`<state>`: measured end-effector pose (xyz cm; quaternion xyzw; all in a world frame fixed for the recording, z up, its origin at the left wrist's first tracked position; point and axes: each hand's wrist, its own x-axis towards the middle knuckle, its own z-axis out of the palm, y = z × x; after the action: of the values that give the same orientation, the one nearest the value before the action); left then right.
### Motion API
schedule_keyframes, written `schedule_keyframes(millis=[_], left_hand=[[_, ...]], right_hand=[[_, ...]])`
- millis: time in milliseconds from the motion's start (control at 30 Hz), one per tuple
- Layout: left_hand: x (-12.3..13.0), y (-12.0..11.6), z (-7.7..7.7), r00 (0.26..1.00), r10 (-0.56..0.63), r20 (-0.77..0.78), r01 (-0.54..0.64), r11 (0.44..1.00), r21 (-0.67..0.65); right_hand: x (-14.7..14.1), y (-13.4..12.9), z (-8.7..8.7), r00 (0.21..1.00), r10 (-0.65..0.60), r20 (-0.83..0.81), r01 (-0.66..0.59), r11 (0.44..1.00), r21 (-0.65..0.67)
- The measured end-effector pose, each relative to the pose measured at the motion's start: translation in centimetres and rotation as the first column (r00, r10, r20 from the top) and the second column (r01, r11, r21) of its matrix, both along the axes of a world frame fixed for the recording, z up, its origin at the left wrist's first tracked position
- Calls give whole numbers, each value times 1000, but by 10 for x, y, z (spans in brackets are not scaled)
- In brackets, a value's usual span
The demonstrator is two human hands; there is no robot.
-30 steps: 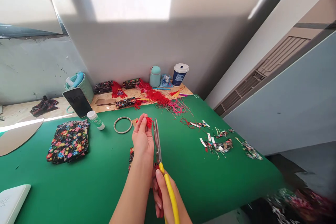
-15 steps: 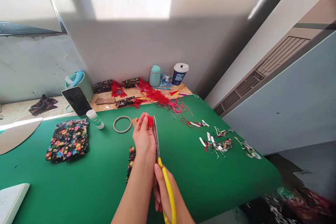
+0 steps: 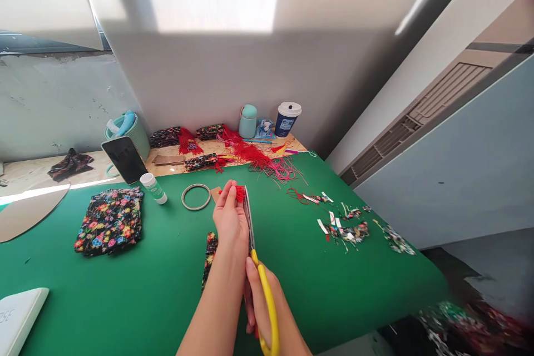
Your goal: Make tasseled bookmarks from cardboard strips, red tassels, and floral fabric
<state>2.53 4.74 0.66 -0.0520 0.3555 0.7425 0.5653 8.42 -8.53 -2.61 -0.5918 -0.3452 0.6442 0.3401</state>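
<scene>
My left hand [image 3: 230,216] pinches a small red tassel [image 3: 240,193], its strands pointing right. My right hand [image 3: 261,288] grips yellow-handled scissors [image 3: 267,295], whose long blades reach up along the left palm to the tassel's cut end. How far the blades are apart is hard to tell. A brown card piece [image 3: 216,194] lies just left of my left fingertips. Partly hidden by the left forearm is a strip of black floral fabric [image 3: 209,256] on the green table mat [image 3: 167,289].
Folded floral fabric [image 3: 109,221], a glue stick [image 3: 153,188], a propped phone [image 3: 124,159] and a ring [image 3: 196,197] are at left. Red threads [image 3: 254,154], a bottle [image 3: 248,121] and a cup [image 3: 287,119] stand behind. Fabric scraps [image 3: 348,232] lie right.
The whole view has shifted slightly, moving things a little to the right. Both hands keep nearly the same pose, with the tassel and scissors still held.
</scene>
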Motion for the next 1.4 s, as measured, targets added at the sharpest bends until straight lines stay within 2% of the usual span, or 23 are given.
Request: schedule_keyframes(millis=[300,467,733,1133,1400], left_hand=[[3,0,-4,1000,-17,20,17,1000,-4],[6,0,-4,998,-42,55,42,999,-2],[12,-3,0,992,-83,98,83,997,1],[11,-5,0,993,-79,89,81,997,-19],[10,-7,0,992,-78,95,79,997,-10]], right_hand=[[-2,9,3,997,-5,82,2,999,35],[1,6,6,998,-22,65,18,998,60],[2,-10,-2,999,-25,26,25,999,27],[17,-2,-2,995,24,96,-28,998,47],[11,-3,-12,987,37,155,-42,999,27]])
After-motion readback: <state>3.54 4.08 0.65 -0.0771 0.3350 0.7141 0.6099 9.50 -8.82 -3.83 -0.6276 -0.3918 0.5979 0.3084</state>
